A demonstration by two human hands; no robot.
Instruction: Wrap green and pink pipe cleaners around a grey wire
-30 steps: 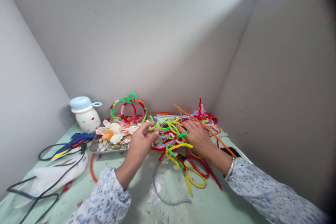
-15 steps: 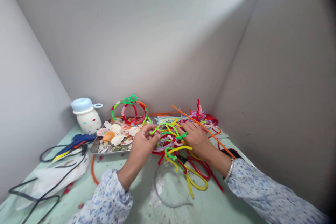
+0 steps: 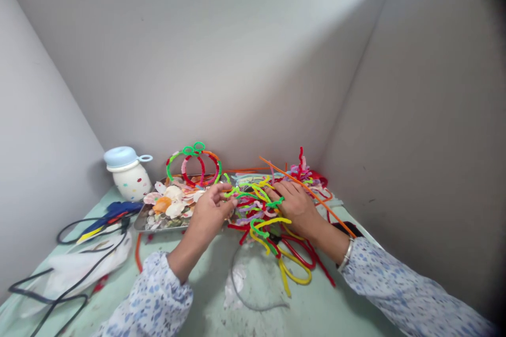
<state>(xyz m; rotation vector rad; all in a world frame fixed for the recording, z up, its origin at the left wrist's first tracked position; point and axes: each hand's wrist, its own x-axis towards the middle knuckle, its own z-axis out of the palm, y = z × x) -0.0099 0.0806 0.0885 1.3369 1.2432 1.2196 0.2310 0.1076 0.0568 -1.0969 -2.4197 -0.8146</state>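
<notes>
A tangled pile of fuzzy pipe cleaners (image 3: 253, 216) in red, yellow, green, purple and pink lies in front of me. My left hand (image 3: 208, 211) is at the pile's left side, with a light green pipe cleaner (image 3: 233, 191) between thumb and fingers. On the pile's right side rests my right hand (image 3: 294, 206), fingers stretched over the strands and palm down. Its fingertips are partly hidden among them. A dark green twisted piece (image 3: 275, 203) lies against its fingers. A long orange pipe cleaner (image 3: 290, 175) crosses behind and over that hand's wrist side.
A metal tray (image 3: 158, 230) of shells stands left, with a pipe-cleaner-wrapped hoop piece (image 3: 169, 166) behind. Further left are a white jar (image 3: 130, 181) with a blue lid, blue-handled pliers (image 3: 113, 213) and black cable (image 3: 59, 300). A grey cord (image 3: 253, 305) lies in front; grey partitions enclose the table.
My left hand has shifted slightly left, drawing back from the pile with the light green pipe cleaner. My right hand stays nearly in place. The view has tilted a little.
</notes>
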